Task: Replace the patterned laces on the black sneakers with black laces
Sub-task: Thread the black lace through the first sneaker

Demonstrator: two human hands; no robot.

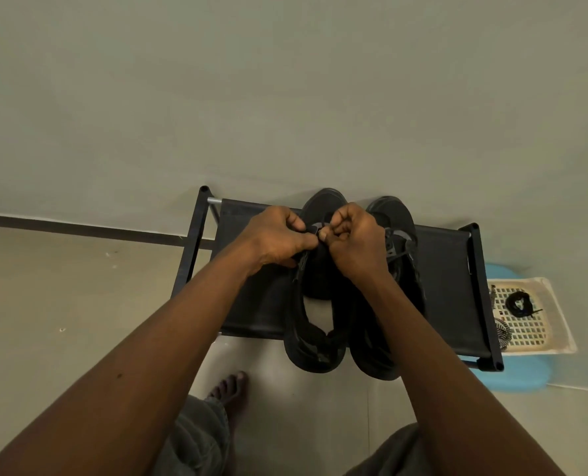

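The left hand [275, 238], fingers curled, pinches the eyelet edge of the left sneaker [315, 338]. This sneaker lies on the shoe rack [447, 280] with its long axis running straight away from the person, toe farthest. The right hand [354, 240], its fingertips meeting the left's over the front eyelets, pinches something too dark to make out, likely the black lace. The right sneaker [394, 214] sits just beside. Far right, a basket [533, 324] holds a coiled spare lace [520, 304] and the patterned lace [503, 333].

Two black sneakers [315, 352]; two hands, left hand [275, 240] and right hand [354, 245]; one shoe rack [447, 286]; one perforated tray [557, 324]; one coiled black lace [520, 304]; one patterned lace [503, 333]; one bare foot [229, 386].
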